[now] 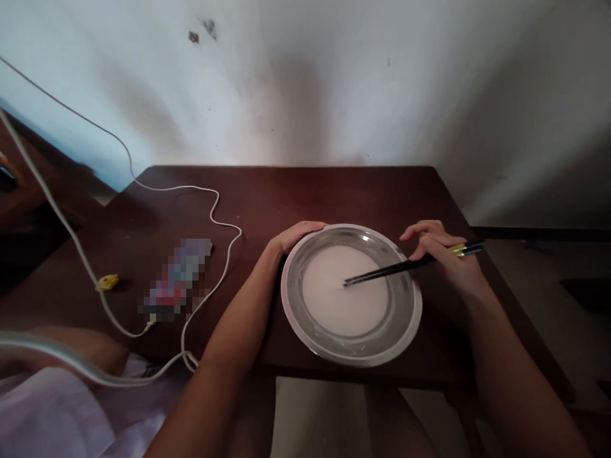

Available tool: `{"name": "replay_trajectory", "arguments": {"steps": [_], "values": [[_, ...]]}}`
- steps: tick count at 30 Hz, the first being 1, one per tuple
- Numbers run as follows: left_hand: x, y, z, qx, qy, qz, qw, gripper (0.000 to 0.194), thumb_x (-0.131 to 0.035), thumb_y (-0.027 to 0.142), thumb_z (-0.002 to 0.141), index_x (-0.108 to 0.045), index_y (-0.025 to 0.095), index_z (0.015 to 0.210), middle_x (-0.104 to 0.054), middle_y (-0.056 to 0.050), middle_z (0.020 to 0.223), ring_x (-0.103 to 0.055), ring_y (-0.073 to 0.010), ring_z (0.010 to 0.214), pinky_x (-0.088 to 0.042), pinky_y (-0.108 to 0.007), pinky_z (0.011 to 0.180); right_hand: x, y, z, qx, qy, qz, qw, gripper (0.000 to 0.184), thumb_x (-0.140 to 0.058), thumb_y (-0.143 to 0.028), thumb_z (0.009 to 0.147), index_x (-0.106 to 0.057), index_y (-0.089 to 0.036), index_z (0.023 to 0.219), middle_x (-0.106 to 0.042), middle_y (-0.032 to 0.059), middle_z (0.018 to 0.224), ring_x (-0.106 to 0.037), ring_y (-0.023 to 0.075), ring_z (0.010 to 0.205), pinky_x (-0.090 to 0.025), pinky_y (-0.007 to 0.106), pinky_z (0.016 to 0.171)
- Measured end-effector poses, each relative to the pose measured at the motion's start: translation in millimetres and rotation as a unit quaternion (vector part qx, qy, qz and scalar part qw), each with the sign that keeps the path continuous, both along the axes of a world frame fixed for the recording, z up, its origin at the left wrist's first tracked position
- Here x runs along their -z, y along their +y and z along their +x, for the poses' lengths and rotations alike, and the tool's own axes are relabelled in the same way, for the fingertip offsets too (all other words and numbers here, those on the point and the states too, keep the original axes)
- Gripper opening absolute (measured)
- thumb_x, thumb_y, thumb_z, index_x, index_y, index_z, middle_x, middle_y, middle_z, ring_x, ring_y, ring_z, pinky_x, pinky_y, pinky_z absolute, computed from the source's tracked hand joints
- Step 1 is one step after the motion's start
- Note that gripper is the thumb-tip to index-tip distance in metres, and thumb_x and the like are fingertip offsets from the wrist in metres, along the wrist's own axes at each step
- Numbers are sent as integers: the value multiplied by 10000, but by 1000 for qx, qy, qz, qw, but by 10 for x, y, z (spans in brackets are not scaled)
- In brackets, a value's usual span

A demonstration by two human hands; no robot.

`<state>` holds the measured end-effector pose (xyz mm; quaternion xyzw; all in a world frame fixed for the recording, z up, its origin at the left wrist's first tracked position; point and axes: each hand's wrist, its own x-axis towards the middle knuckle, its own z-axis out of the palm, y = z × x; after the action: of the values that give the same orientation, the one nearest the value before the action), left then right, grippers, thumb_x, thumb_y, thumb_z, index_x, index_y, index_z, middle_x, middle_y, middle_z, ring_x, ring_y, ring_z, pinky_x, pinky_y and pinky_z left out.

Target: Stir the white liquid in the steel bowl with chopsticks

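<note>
A round metal bowl (403, 312) sits near the front edge of the dark brown table, holding a milky white liquid (341, 312). My left hand (301, 235) is curled around the bowl's far left rim, with its fingers partly hidden behind the rim. Over the right side, my right hand (443, 254) is closed on a pair of black chopsticks (382, 272) with gold and blue bands near their upper ends. The chopsticks slant down to the left, and their tips reach the liquid near its middle.
A blurred-out phone-like object (179, 280) lies left of my forearm with a white cable (224, 222) by it. Beyond it is a small yellow object (107, 282). Another person in light clothing (57, 413) sits at lower left. A pale wall (363, 95) borders the table's far edge.
</note>
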<state>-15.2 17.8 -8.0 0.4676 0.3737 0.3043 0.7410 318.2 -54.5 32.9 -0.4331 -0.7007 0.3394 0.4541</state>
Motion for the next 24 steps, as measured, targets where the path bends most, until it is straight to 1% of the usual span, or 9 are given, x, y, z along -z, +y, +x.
{"name": "replay_trajectory", "arguments": {"steps": [2,5,8,10,12,15,18,20,24], "values": [[-8,-6,6,-1,-2,-4,1000,494,-938,544,692,-854,123,936,-831,-92,896,-724,-251,900,-528,-386,973,4,-3,-12,-34,-7,-10,999,411,-636,-396,971,-753,-300,588,-777,61,983,-613,323,1128,-439,536,1064],[-14,-6,14,-4,2,3,1000,493,-923,535,700,-850,115,948,-834,-108,919,-734,-274,936,-523,-398,984,20,7,-56,-72,-43,-3,996,279,-685,-356,926,-810,-311,681,-783,62,1022,-625,319,1110,-452,531,1043],[-13,4,17,-1,6,9,1000,486,-911,543,706,-844,120,936,-834,-119,928,-739,-285,947,-527,-412,985,34,24,-51,-41,-53,10,998,250,-687,-333,921,-815,-313,708,-779,63,1040,-623,322,1126,-450,535,1043],[-11,13,16,2,4,7,1000,486,-921,548,697,-843,123,922,-834,-116,918,-739,-275,924,-535,-406,969,32,29,-15,-11,-37,12,999,307,-658,-339,947,-800,-311,675,-775,62,1045,-616,325,1145,-442,540,1053],[-7,20,14,4,0,2,1000,495,-936,553,684,-845,124,913,-835,-112,911,-737,-259,894,-545,-391,945,23,27,16,-10,-15,11,1000,384,-626,-366,972,-778,-306,626,-774,63,1029,-610,329,1144,-434,545,1061],[2,28,11,2,1,-1,1000,487,-946,548,683,-847,125,903,-837,-108,907,-733,-240,863,-554,-369,920,16,19,-1,-55,-22,-5,998,402,-624,-378,980,-779,-303,616,-776,69,1026,-606,328,1135,-436,543,1071],[15,33,10,-3,1,2,1000,479,-933,534,706,-850,121,935,-840,-116,937,-739,-247,880,-554,-371,926,30,25,-57,-88,-52,-7,995,273,-682,-366,936,-825,-312,710,-773,72,1049,-612,327,1128,-453,543,1059],[23,33,9,-1,-3,0,1000,482,-920,526,718,-849,115,960,-840,-127,958,-744,-256,899,-552,-378,935,43,37,-65,-72,-58,1,996,231,-693,-354,920,-832,-314,740,-770,71,1050,-616,327,1133,-449,549,1058],[29,31,7,1,-1,1,1000,462,-903,512,735,-847,116,967,-840,-131,970,-747,-257,914,-548,-378,948,42,52,5,-8,-24,6,1000,320,-643,-328,957,-801,-308,679,-768,61,1053,-604,320,1171,-421,542,1085]]}}
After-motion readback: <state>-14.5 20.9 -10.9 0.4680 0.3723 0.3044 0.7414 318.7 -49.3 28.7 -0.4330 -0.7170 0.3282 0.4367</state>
